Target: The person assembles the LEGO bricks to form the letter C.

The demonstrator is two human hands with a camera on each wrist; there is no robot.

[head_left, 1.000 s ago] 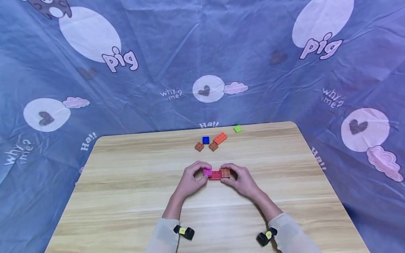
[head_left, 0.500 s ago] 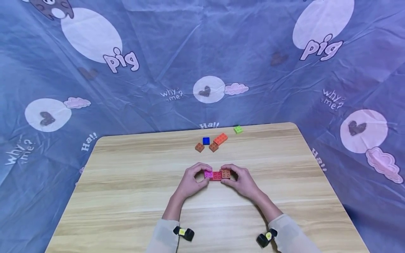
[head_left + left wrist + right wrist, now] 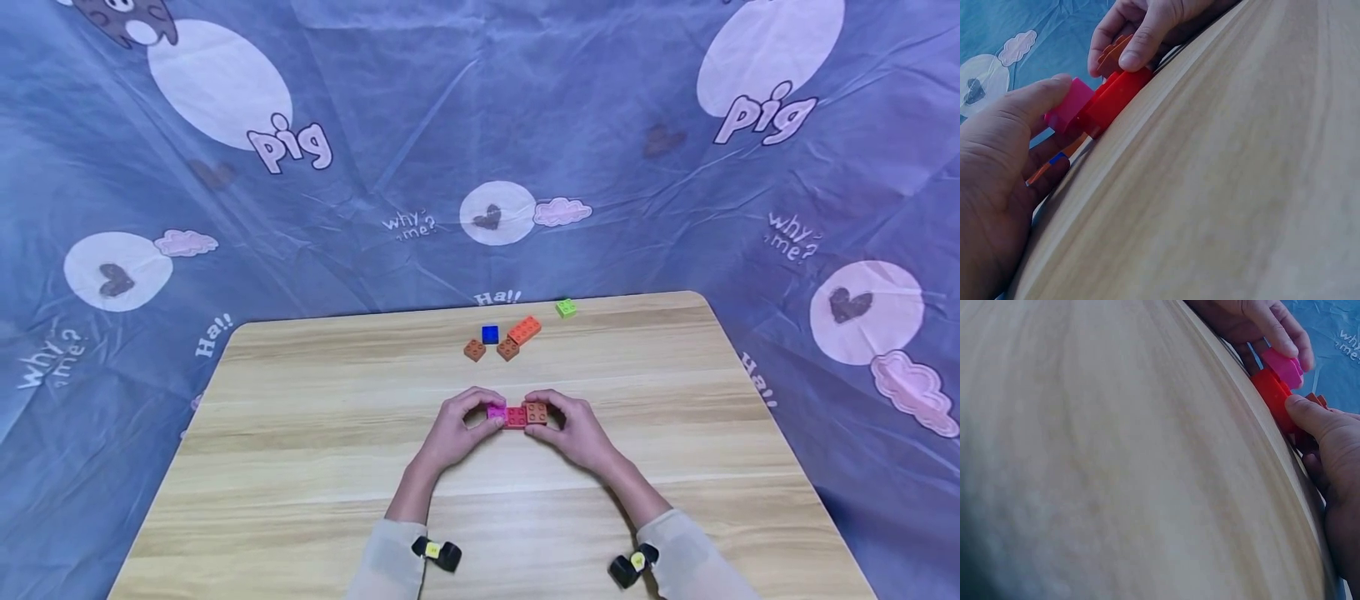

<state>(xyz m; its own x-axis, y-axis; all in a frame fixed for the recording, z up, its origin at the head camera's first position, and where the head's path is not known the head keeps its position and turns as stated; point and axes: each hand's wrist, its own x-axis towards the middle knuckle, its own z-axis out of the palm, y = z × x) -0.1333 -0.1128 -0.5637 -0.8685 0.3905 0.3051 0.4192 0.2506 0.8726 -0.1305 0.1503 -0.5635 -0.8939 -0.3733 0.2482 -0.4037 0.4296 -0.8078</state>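
A red toy building brick lies on the table between both hands. My left hand pinches a small pink brick at the red brick's left end, thumb in front and fingers behind. In the left wrist view the pink brick sits at the top edge of the red one and juts past its end. My right hand grips the right end, where a brown brick sits on top of the red one. The right thumb presses the red brick's near side in the right wrist view.
Farther back on the wooden table lie two brown bricks, a left one and a right one, a blue brick, a long orange brick and a lime green brick. A printed blue cloth hangs behind.
The pink brick has come down slightly and a little to the right against the red brick. My left thumb has shifted right over its front. The right hand keeps its grip.
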